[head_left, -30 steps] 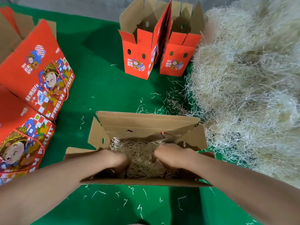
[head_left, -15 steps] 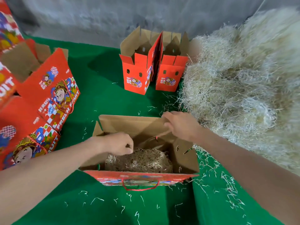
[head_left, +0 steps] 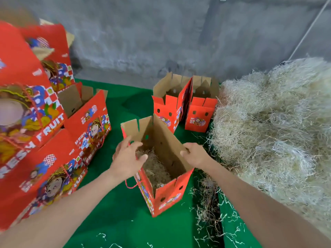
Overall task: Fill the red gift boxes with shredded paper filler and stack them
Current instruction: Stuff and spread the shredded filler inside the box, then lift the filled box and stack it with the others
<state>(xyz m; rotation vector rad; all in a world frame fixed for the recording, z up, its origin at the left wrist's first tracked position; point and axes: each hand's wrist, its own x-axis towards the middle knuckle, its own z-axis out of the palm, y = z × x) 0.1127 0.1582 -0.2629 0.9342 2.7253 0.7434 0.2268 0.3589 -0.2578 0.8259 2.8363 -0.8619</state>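
An open red gift box (head_left: 166, 196) stands in the middle of the green table, turned at an angle, with shredded paper filler (head_left: 155, 169) in its bottom. My left hand (head_left: 128, 155) is at the box's left rim, fingers spread over the opening. My right hand (head_left: 194, 154) grips the top edge of the box's right cardboard wall. A large heap of pale shredded paper (head_left: 274, 126) lies at the right. A stack of red gift boxes (head_left: 35, 140) rises at the left.
Two empty open red boxes (head_left: 184, 108) stand side by side at the back of the table. A grey concrete wall (head_left: 161, 36) runs behind. Loose paper shreds (head_left: 207, 210) litter the green cloth (head_left: 121, 212) near the front right.
Both hands came out of the filler and went to the box's walls. The box has turned from broadside to an angle. My view has lifted toward the wall.
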